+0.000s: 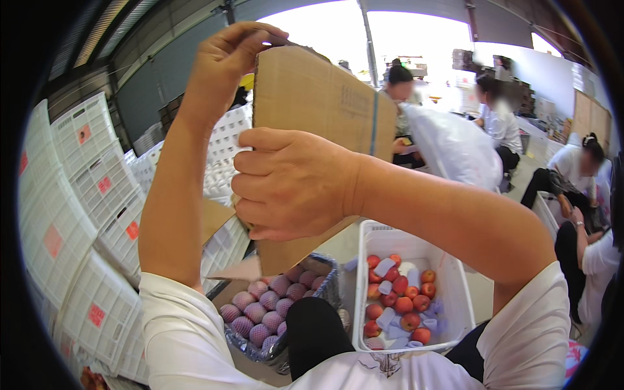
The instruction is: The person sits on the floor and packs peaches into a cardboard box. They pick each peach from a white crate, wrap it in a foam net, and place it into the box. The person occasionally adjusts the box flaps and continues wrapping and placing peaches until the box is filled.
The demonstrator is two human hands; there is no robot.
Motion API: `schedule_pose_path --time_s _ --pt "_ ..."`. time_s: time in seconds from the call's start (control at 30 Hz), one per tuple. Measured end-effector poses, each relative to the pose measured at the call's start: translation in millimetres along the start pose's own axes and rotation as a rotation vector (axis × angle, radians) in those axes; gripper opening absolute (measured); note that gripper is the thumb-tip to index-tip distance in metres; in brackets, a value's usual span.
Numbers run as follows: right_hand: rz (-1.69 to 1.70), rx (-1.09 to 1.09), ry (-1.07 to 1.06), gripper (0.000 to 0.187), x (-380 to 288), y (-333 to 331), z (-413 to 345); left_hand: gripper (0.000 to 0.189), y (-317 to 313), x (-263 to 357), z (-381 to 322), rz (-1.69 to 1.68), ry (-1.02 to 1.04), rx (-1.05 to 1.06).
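Raised before me is a cardboard sheet or flattened box with a blue line across it. My left hand grips its upper corner, fingers bent over the top edge. Lower down, my right hand is closed around its near side edge. Below the cardboard stands a lined box of apples in foam nets, partly hidden by my knee. To its right a white plastic crate holds bare red apples and loose foam net sleeves.
Stacked white plastic crates rise on the left. White fruit trays are piled behind the cardboard. A large filled clear plastic bag stands ahead on the right. Several people sit farther off, among them a person at the right beside a crate.
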State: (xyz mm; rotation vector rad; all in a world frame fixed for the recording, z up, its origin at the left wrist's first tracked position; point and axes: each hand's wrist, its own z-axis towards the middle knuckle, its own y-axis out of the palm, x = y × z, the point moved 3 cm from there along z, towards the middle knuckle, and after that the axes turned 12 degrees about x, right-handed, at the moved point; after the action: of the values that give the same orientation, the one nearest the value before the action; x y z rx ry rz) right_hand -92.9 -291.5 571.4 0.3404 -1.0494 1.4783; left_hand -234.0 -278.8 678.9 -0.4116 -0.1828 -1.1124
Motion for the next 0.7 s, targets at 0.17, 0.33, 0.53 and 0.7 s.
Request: schedule_pose_path --time_s 0.17,0.33,0.53,0.7 --pt "-0.268 -0.223 -0.008 0.032 22 -64 -16 0.047 36 6 -8 -0.565 -0.160 0.001" --pt "-0.702 -0.471 0.514 0.053 48 -162 -53 0.118 99 7 -100 -0.292 -0.478 -0.561" --pt "-0.882 -0.588 0.757 0.050 47 -228 -78 0.050 144 10 -130 0.026 -0.500 -0.604" --pt "-0.926 -0.771 0.968 0.041 56 -254 -118 0.024 158 35 -125 0.184 -0.448 -0.612"
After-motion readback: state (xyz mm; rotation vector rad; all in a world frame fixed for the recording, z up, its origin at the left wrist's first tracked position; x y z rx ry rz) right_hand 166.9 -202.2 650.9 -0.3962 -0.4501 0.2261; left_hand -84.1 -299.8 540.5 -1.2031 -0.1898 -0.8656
